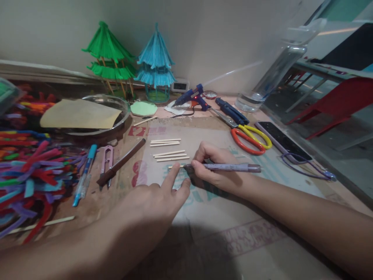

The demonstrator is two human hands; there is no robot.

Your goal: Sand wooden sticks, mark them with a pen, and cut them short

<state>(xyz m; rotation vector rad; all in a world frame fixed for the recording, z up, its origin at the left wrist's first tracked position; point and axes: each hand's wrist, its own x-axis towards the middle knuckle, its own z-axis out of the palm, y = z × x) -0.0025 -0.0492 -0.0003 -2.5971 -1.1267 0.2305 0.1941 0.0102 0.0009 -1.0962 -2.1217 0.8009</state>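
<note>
My right hand point(214, 163) is closed round a pen point(233, 167) with a pale patterned barrel and a dark end. The pen lies nearly level, its tip at a short wooden stick point(180, 166) on the cardboard point(210, 217). With its index fingertip, my left hand point(163, 194) presses on the left part of that stick; its index finger is stretched out and its thumb is apart. Just beyond lie two small groups of short wooden sticks, a nearer group point(171, 156) and a farther group point(165, 142). Part of the pressed stick is hidden by my fingers.
Scissors point(252, 140), a utility knife point(231, 111), a phone point(282, 142) and a glue gun point(190, 96) lie beyond my hands. Pipe cleaners point(32, 179), a blue pen point(85, 175) and a brown marker point(121, 163) are left. Behind stand green point(107, 46) and blue point(156, 54) roofed models.
</note>
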